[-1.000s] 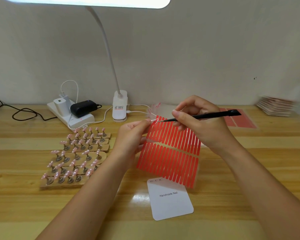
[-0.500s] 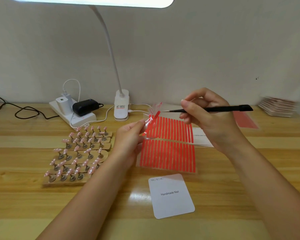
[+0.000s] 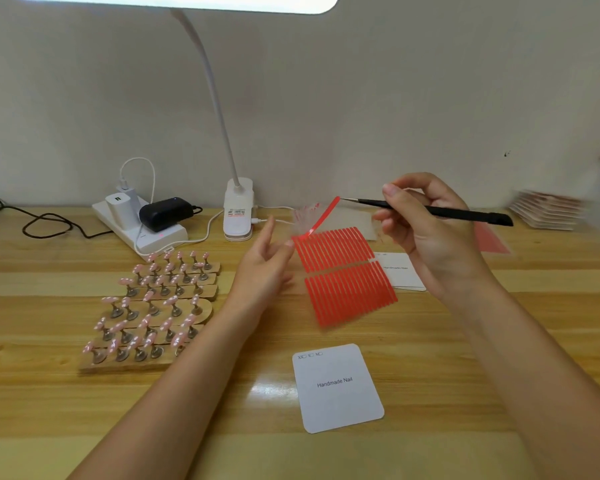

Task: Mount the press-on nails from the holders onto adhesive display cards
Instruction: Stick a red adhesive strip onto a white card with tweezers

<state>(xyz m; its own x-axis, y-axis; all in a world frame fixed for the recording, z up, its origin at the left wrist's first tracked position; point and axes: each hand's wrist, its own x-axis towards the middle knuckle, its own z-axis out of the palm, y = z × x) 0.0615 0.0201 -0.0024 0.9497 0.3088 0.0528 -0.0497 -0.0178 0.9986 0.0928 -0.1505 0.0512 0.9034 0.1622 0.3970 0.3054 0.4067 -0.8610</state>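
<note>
Several pink press-on nails stand on small metal holders [image 3: 152,304] set on wooden boards at the left. A red adhesive strip sheet [image 3: 343,275] lies tilted in the middle. My right hand [image 3: 430,237] grips black tweezers [image 3: 433,210], whose tip pinches one red strip [image 3: 323,216] peeled up from the sheet's top left corner. My left hand [image 3: 265,265] is beside that corner with straight fingers, the thumb tip touching the sheet's edge. A white "Handmade Nail" display card [image 3: 336,388] lies flat near me.
A second white card [image 3: 400,273] lies partly under the sheet's right side. A power strip with chargers [image 3: 139,220] and a clip lamp base [image 3: 238,211] stand at the back. A stack of red sheets [image 3: 548,209] and a loose red sheet [image 3: 490,239] lie at the right.
My right hand has pulled the tweezers up and to the right, peeling the red strip further. My left hand has let go of the sheet's corner and opened.
</note>
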